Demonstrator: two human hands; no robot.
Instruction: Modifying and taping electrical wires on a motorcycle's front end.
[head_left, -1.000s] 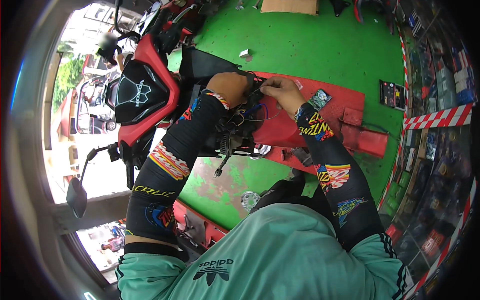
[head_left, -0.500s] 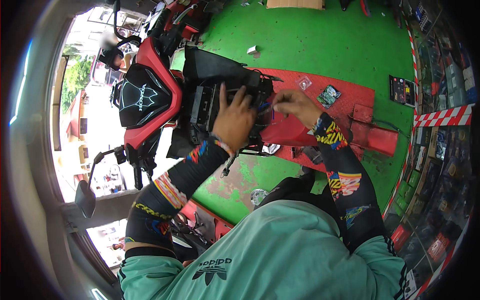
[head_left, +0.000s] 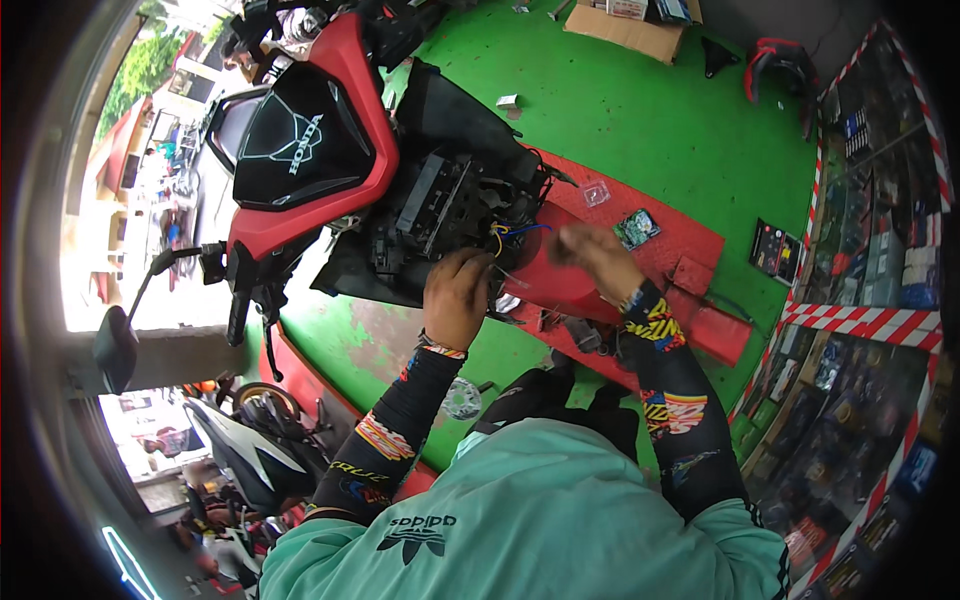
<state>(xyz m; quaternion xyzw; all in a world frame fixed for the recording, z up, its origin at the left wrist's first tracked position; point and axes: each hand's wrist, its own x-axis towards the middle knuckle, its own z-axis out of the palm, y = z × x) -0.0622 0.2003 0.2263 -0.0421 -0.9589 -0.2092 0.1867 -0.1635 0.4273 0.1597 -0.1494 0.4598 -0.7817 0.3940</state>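
A red-and-black motorcycle (head_left: 380, 150) has its black inner housing (head_left: 440, 205) exposed, with yellow and blue wires (head_left: 505, 232) hanging at its right side. My left hand (head_left: 458, 298) is just below those wires, fingers curled around something I cannot make out at the housing's lower edge. My right hand (head_left: 595, 258) is to the right, over a red body panel (head_left: 545, 280), smeared by motion so its grip is unclear. A green-patterned flat package (head_left: 637, 228) and a small clear pack (head_left: 595, 192) lie on the red platform (head_left: 705, 245) beyond.
Cardboard (head_left: 620, 35) and a red-black part (head_left: 775, 65) rest on the green floor (head_left: 680, 120). Glass display cases (head_left: 865, 210) line the right. A silver disc (head_left: 462, 398) lies below. A white-and-black motorcycle (head_left: 250, 450) stands lower left. A doorway (head_left: 140, 190) opens at left.
My left hand has moved down from the housing's centre, its spread fingers now curling. My right hand has shifted slightly right and down. The view has swung, showing more of the lower-left motorcycle.
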